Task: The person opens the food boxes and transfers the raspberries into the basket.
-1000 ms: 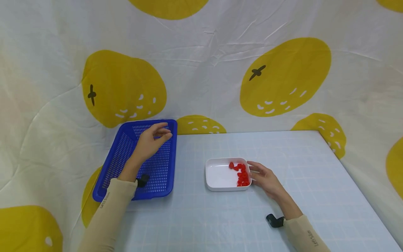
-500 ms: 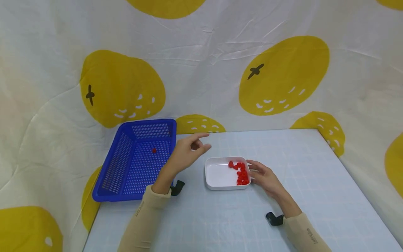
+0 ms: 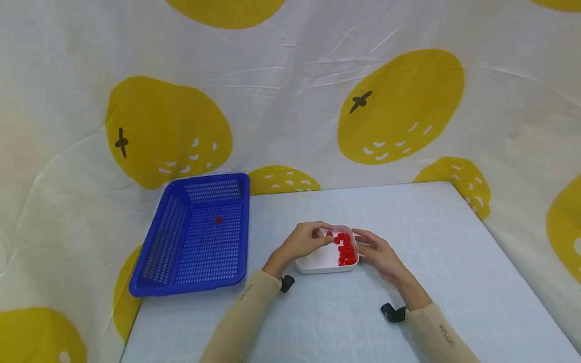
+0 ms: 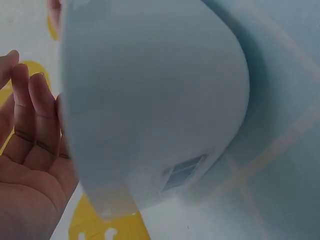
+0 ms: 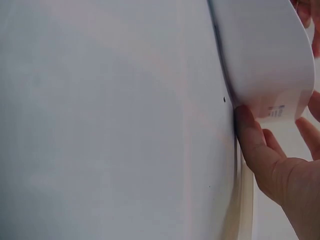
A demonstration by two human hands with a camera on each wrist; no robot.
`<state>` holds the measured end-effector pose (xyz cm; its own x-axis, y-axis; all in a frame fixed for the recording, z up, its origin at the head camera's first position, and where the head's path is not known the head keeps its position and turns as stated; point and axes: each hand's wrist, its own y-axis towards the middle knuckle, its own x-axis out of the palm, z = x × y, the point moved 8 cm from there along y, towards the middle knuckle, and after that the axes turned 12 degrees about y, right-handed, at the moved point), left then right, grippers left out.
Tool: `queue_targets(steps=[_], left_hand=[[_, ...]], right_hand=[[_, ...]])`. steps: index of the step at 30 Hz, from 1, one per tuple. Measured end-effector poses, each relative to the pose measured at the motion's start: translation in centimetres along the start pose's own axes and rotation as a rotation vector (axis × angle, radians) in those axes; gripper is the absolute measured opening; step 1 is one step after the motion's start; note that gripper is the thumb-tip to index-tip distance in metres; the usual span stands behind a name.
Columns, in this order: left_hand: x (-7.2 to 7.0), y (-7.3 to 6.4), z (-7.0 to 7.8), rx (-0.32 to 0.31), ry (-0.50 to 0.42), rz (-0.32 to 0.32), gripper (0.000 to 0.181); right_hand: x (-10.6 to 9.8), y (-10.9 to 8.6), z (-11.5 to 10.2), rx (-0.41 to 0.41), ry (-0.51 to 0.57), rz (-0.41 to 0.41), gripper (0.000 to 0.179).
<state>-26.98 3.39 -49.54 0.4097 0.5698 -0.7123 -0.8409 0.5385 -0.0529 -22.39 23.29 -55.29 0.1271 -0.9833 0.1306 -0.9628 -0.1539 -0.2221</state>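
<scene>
Hands both at the white tray on the tabletop; my left hand reaches over it, thumb and forefinger parted about one small red piece, contact unclear; my right hand, fingers loosely extended, touches the tray's right end, gripping nothing; more red pieces cluster there; another red bit lies in the blue basket at left.
</scene>
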Motion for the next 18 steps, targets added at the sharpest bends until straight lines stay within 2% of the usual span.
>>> queue_targets(steps=[4,8,14,18], left_hand=[[1.4,0.9,-0.4,-0.008,0.024,-0.041,0.038],[2.6,1.8,-0.3,0.019,0.032,-0.094,0.035],[4.3,2.7,-0.6,0.010,-0.050,-0.190,0.033],[5.1,3.0,-0.9,0.013,-0.085,-0.209,0.031]], right_hand=[[0.0,0.1,0.1,-0.001,0.005,-0.002,0.058],[-0.1,0.1,0.0,-0.017,0.010,-0.012,0.058],[0.0,0.2,0.0,-0.050,0.035,-0.059,0.057],[0.1,0.2,0.0,-0.070,0.040,-0.077,0.055]])
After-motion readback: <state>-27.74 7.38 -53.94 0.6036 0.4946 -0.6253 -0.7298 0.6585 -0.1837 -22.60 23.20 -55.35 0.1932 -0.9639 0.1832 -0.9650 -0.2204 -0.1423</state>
